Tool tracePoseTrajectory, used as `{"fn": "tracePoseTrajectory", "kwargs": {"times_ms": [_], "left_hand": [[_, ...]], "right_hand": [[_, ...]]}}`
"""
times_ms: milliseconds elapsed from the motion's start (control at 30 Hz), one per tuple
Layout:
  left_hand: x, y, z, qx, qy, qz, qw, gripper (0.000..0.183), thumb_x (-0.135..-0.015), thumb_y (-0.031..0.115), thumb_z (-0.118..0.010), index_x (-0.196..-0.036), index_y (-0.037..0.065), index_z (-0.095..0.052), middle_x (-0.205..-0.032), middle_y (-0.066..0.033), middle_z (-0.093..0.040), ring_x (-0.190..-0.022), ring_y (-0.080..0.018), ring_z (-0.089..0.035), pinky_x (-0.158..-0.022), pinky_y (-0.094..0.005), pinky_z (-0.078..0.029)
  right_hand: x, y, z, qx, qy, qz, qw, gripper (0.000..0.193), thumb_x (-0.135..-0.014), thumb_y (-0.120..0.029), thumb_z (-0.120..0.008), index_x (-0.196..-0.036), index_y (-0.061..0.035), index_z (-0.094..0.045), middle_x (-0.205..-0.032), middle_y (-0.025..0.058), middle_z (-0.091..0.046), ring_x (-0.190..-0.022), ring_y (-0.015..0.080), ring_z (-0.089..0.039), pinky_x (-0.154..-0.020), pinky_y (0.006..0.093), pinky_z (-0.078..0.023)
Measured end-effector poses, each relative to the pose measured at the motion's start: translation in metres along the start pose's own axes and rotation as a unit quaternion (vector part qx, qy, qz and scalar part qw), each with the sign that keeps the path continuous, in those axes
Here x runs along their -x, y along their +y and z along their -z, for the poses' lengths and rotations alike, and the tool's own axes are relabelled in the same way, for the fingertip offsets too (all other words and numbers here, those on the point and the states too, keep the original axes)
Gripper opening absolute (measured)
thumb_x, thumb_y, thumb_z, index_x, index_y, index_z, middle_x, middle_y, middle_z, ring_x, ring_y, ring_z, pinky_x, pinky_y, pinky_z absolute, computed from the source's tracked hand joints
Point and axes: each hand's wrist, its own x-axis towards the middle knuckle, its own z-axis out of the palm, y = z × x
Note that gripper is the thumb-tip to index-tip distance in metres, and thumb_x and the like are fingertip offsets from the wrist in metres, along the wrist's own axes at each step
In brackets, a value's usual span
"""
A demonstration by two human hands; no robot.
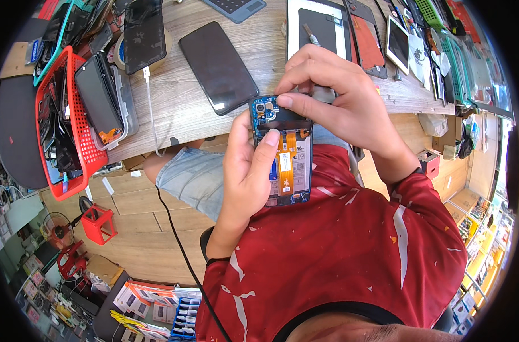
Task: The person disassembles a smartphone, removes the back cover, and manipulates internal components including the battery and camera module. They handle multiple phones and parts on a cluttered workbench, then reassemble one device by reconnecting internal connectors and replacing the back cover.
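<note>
My left hand (249, 157) is wrapped round an opened smartphone (302, 165), its thumb lying across the exposed inside. The back cover is off: a blue circuit board with a camera module (260, 108) shows at the top, and an orange flex cable (286, 171) runs down over the battery. At the phone's top edge, the thumb and forefinger of my right hand (331, 91) are pinched together by the board. Whatever lies between those fingertips is too small to make out. A dark smartphone (218, 65) lies flat on the table just beyond the opened one.
The wooden table (174, 108) ends just before my lap. At left stand a red basket (91, 131) of phone parts and a clear plastic box (128, 122). A white cable (149, 94) hangs over the edge. A white phone (397, 45) and a metal-tipped tool (311, 35) lie farther back.
</note>
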Motion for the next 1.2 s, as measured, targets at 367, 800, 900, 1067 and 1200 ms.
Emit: {"fn": "tracePoseTrajectory", "kwargs": {"times_ms": [367, 800, 900, 1067, 1200], "left_hand": [[0.0, -0.002, 0.0, -0.002, -0.019, -0.024, 1.0, 0.051, -0.107, -0.002, -0.061, -0.153, -0.004, -0.04, -0.132, -0.0119, -0.066, -0.119, -0.0145, -0.066, -0.103, -0.0315, -0.054], [0.003, -0.001, 0.003, -0.018, 0.01, -0.036, 0.999, 0.054, -0.106, -0.003, -0.054, -0.157, -0.004, -0.038, -0.141, -0.0125, -0.06, -0.127, -0.0153, -0.061, -0.11, -0.033, -0.05], [0.002, -0.003, 0.004, -0.027, 0.011, -0.044, 0.999, 0.054, -0.105, -0.004, -0.053, -0.157, -0.004, -0.038, -0.143, -0.0126, -0.059, -0.127, -0.0152, -0.06, -0.11, -0.0331, -0.049], [0.001, -0.001, 0.005, -0.058, 0.009, -0.057, 0.997, 0.055, -0.103, -0.006, -0.05, -0.158, -0.004, -0.038, -0.142, -0.0125, -0.059, -0.126, -0.0149, -0.06, -0.109, -0.0326, -0.049], [0.002, -0.002, 0.004, -0.062, 0.013, -0.051, 0.997, 0.057, -0.102, -0.007, -0.049, -0.158, -0.004, -0.038, -0.138, -0.0116, -0.061, -0.123, -0.0136, -0.061, -0.107, -0.0315, -0.05]], "right_hand": [[-0.002, 0.001, -0.002, 0.042, 0.018, 0.075, 0.996, 0.017, -0.087, -0.001, -0.084, -0.102, -0.0041, -0.078, -0.102, 0.0077, -0.068, -0.089, 0.0214, -0.066, -0.075, 0.0331, -0.053], [-0.001, -0.002, 0.014, 0.231, -0.039, 0.23, 0.945, 0.038, -0.075, -0.014, -0.084, -0.11, -0.0037, -0.077, -0.11, 0.0068, -0.069, -0.096, 0.0279, -0.068, -0.073, 0.0394, -0.057], [0.002, -0.006, 0.019, 0.233, -0.082, 0.214, 0.945, 0.052, -0.074, -0.017, -0.084, -0.124, -0.0022, -0.077, -0.117, 0.0142, -0.069, -0.103, 0.0353, -0.069, -0.08, 0.0438, -0.06], [0.004, -0.012, 0.02, 0.256, -0.091, 0.212, 0.939, 0.06, -0.076, -0.031, -0.083, -0.129, -0.0023, -0.074, -0.122, 0.0117, -0.067, -0.109, 0.0344, -0.068, -0.086, 0.0441, -0.06], [0.006, -0.008, 0.013, 0.27, -0.066, 0.217, 0.936, 0.058, -0.076, -0.035, -0.086, -0.122, -0.0017, -0.074, -0.119, 0.0092, -0.067, -0.11, 0.0311, -0.066, -0.087, 0.042, -0.058]]}}
